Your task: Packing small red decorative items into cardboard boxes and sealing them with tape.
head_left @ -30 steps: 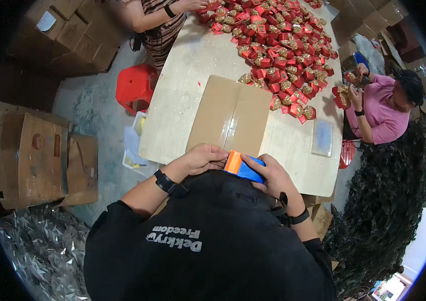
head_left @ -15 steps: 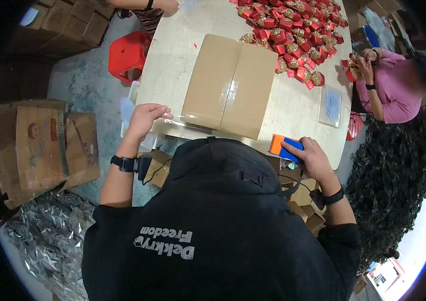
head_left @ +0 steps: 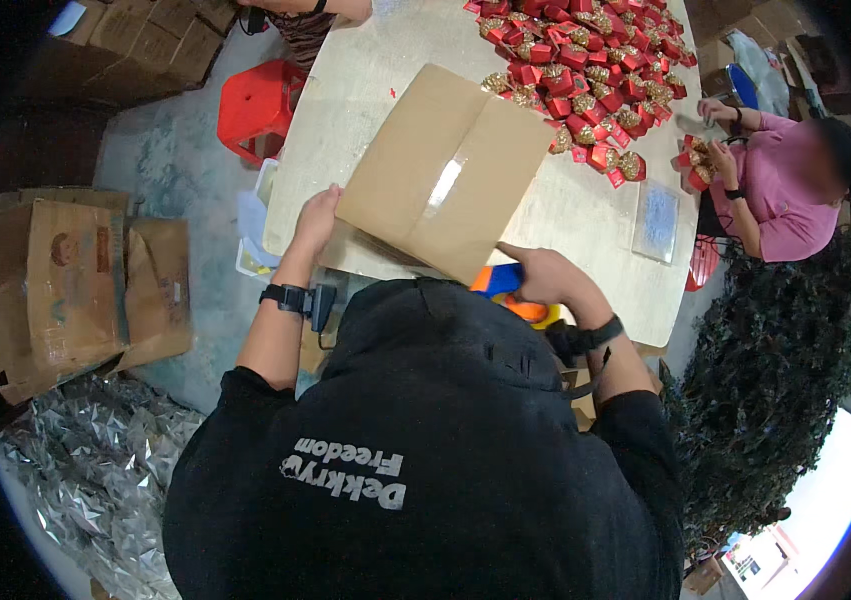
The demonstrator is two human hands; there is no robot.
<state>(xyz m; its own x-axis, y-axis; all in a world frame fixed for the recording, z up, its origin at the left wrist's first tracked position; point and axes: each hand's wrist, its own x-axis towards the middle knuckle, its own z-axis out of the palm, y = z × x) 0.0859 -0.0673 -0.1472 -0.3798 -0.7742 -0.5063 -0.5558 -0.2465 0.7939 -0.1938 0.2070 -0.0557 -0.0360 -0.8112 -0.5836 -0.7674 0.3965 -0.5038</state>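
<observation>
Cardboard box (head_left: 390, 150) is seen set askew at the near edge of a pale table (head_left: 595, 240), its top seam crossed by a glossy strip (head_left: 445, 183). Its left corner is touched by the left hand (head_left: 318, 217); with the fingers partly hidden, whether they are spread or pressed together cannot be told. A blue-and-orange tape dispenser (head_left: 498, 281) is gripped by the right hand (head_left: 549, 275) beside the near right corner. Red-and-gold pieces (head_left: 605, 92) are heaped beyond.

Carton (head_left: 415, 170) between hands (head_left: 317, 220), stool (head_left: 250, 112) left of table (head_left: 590, 255)
</observation>
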